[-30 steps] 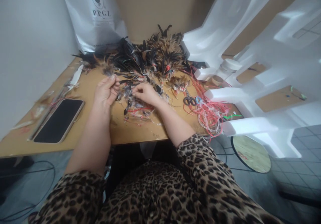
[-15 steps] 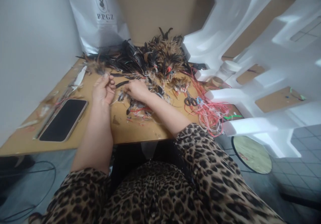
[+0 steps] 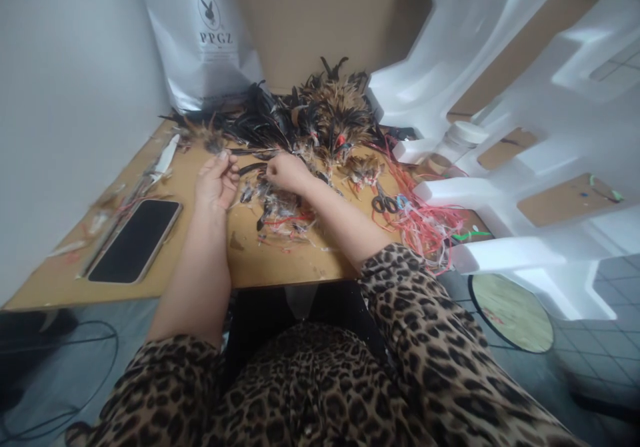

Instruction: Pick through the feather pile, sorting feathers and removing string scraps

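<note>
My left hand [image 3: 219, 179] is closed in a pinch at the base of a small brown-and-black feather bunch [image 3: 214, 139], which points up and away from me. To its right, my right hand [image 3: 290, 172] is closed low over the loose feathers, and whatever its fingertips hold is hidden. Between the hands lies a dark curved feather [image 3: 253, 168]. A heap of small downy feathers and red scraps [image 3: 285, 213] spreads below my right hand. Behind both hands is a large pile of black and brown feathers [image 3: 340, 107].
A phone [image 3: 135, 241] lies at the left. Scissors [image 3: 385, 205] and tangled pink and white strings [image 3: 430, 223] are on the right. A white foam piece [image 3: 500, 257] juts over the table's right edge. A white PPGZ bag [image 3: 215, 67] stands behind, and a white-lidded jar [image 3: 465, 137] beside the foam.
My right hand has moved slightly right, widening the distance to my left hand. The left still pinches the feather bunch. The whole view has shifted a little.
</note>
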`<state>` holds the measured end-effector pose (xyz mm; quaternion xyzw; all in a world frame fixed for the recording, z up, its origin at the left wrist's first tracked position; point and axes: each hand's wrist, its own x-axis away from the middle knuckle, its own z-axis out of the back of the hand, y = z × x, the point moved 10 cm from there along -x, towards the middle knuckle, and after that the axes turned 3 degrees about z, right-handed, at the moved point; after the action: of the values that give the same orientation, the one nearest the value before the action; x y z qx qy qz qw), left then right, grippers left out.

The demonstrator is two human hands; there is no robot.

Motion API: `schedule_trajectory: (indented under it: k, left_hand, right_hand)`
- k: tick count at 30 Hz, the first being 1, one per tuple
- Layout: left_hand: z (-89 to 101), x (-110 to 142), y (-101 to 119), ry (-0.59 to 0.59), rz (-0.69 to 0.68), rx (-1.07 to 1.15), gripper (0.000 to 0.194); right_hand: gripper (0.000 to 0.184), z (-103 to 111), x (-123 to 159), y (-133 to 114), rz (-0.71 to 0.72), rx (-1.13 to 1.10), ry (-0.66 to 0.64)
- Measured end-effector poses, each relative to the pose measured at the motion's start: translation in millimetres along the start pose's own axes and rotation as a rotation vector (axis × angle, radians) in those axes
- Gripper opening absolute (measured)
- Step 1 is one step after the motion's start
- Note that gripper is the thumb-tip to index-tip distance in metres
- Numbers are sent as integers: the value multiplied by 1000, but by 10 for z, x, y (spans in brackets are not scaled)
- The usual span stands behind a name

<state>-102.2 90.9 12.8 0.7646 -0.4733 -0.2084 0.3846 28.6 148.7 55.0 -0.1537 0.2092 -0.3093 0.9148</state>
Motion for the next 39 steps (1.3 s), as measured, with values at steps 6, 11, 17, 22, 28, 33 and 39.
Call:
schedule_trajectory:
  k: [6,11,17,22,28,33,39]
  left_hand:
    - [-211,55,-286,-170,132,-102,1]
    - [-319,188,-578,-248,310,-206,8]
    - [-385,255,-676,-278,356,-255,6]
    - [-405,266,-666,-265,374,-173,3]
    - [-482,311,-669,-329,419,-38,5]
    - [-499,324,-699,-355,431,-62,7]
    - [-388,252,-669,-265,370,-198,7]
  right_hand:
    - [17,-1,337,551,-388,-1003,175]
    - [25,-155,452,648,-493,-1281,281]
    - [25,-169,434,581,-449,-1328,334]
    - [33,-199,427,516,-407,-1434,293]
    - [40,-255,459,324,-311,-1471,87]
    - [36,-223,456,322,-280,-1399,142]
    - [35,-126,447,428,-260,-1267,238]
